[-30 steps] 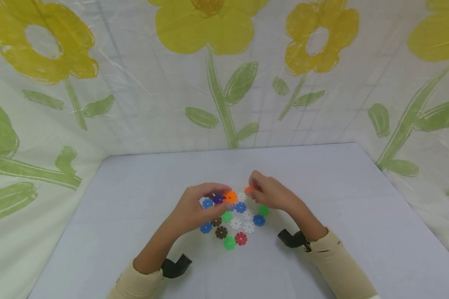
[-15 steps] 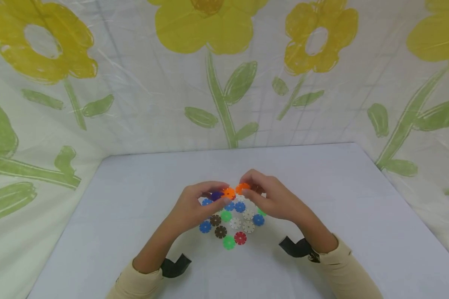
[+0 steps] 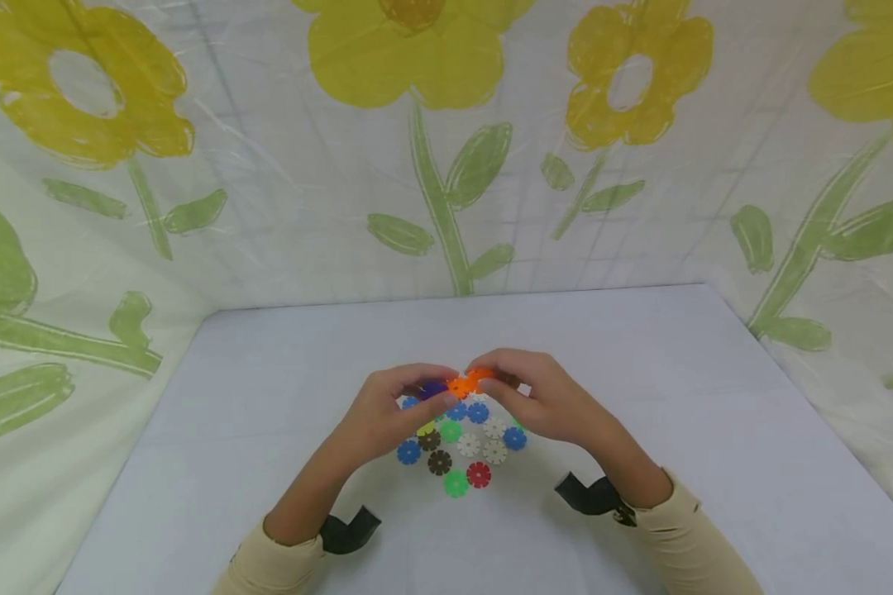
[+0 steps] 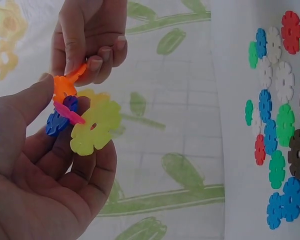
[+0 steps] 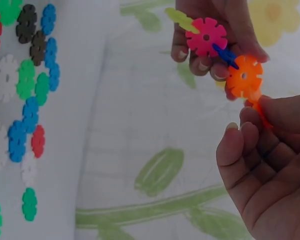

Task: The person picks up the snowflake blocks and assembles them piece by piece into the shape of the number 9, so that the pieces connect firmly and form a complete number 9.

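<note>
My left hand [image 3: 405,405] grips a small cluster of joined snowflake discs [image 4: 75,117]: yellow-green [image 4: 95,127], pink [image 5: 206,36], blue [image 4: 57,120] and orange [image 5: 244,76]. My right hand [image 3: 524,395] pinches a second orange disc [image 4: 76,73] and holds it against the cluster's orange disc, edge to edge. Both hands hover above the pile of loose discs [image 3: 461,446], which lies on the pale table [image 3: 268,413] in blue, white, green, brown and red.
A flowered plastic sheet [image 3: 446,149] walls in the table at the back and both sides. Black wrist straps [image 3: 350,529] sit on each cream sleeve. Bare tabletop [image 3: 714,430] spreads around the pile.
My right hand lifted an orange disc from the table, carried it left and brought it against the cluster in my left hand. The left hand stayed almost still.
</note>
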A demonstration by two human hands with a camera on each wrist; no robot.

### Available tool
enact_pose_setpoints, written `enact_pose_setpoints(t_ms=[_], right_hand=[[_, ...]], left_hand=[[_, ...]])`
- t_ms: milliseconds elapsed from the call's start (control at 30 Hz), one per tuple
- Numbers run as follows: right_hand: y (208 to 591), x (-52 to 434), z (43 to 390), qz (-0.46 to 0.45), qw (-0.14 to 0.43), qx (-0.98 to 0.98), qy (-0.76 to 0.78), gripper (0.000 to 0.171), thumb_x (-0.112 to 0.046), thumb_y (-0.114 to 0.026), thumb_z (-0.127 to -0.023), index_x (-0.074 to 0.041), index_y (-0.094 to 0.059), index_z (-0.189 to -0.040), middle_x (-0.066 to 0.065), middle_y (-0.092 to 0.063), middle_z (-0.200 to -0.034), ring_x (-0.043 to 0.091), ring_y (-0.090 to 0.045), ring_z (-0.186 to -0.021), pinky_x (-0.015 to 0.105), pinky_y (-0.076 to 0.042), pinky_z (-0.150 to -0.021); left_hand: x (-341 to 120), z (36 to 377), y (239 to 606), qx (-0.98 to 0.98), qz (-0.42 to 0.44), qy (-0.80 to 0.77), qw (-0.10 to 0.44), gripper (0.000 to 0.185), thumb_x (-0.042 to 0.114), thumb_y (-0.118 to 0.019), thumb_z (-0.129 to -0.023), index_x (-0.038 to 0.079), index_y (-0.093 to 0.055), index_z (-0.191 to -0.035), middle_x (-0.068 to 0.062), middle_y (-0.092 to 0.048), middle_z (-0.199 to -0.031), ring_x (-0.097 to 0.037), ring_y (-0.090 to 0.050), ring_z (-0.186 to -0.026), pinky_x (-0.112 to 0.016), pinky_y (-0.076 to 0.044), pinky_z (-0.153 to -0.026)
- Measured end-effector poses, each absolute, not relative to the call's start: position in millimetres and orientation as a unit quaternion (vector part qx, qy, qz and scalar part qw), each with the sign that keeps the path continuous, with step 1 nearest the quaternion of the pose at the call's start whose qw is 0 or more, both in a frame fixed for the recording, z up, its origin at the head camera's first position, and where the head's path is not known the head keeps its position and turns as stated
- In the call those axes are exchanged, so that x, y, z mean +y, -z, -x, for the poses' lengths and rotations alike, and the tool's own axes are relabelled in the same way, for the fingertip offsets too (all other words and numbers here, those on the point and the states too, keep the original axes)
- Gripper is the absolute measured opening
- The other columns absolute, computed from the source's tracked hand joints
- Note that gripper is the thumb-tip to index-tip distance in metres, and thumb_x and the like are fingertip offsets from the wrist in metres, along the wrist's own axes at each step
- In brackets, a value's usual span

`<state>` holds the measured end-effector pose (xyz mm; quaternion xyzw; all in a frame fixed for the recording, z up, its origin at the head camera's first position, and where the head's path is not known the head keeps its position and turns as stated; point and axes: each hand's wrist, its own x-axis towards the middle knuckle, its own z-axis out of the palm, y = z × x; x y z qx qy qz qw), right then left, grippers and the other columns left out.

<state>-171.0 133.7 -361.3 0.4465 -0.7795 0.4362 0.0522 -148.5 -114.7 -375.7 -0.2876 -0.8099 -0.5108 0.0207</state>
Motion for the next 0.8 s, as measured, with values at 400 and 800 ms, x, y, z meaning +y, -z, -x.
enact_pose_setpoints(t_ms=[400, 800], right_hand=[[362, 127, 164, -0.435, 0.022, -0.778, -0.453, 0.020, -0.003, -0.056, -0.101, -0.006, -0.065, -0.119, -0.007, -0.063, -0.086, 0.009, -0.056, -0.071, 0.027, -0.055, -0.063], [369, 119, 159, -0.419, 0.046, -0.752, -0.507, 0.022, 0.004, -0.058, -0.097, 0.002, -0.066, -0.118, 0.004, -0.070, -0.094, 0.019, -0.062, -0.069, 0.030, -0.059, -0.067]], left_hand=[[-116, 149, 377, -0.778, 0.296, 0.554, -0.031, 0.026, 0.011, -0.070, -0.095, 0.004, -0.071, -0.120, -0.005, -0.072, -0.113, -0.018, -0.070, -0.098, -0.031, -0.057, -0.083], [-117, 147, 373, -0.753, 0.264, 0.601, -0.040, 0.019, 0.006, -0.074, -0.091, 0.001, -0.076, -0.109, -0.007, -0.075, -0.100, -0.021, -0.072, -0.086, -0.034, -0.059, -0.078]])
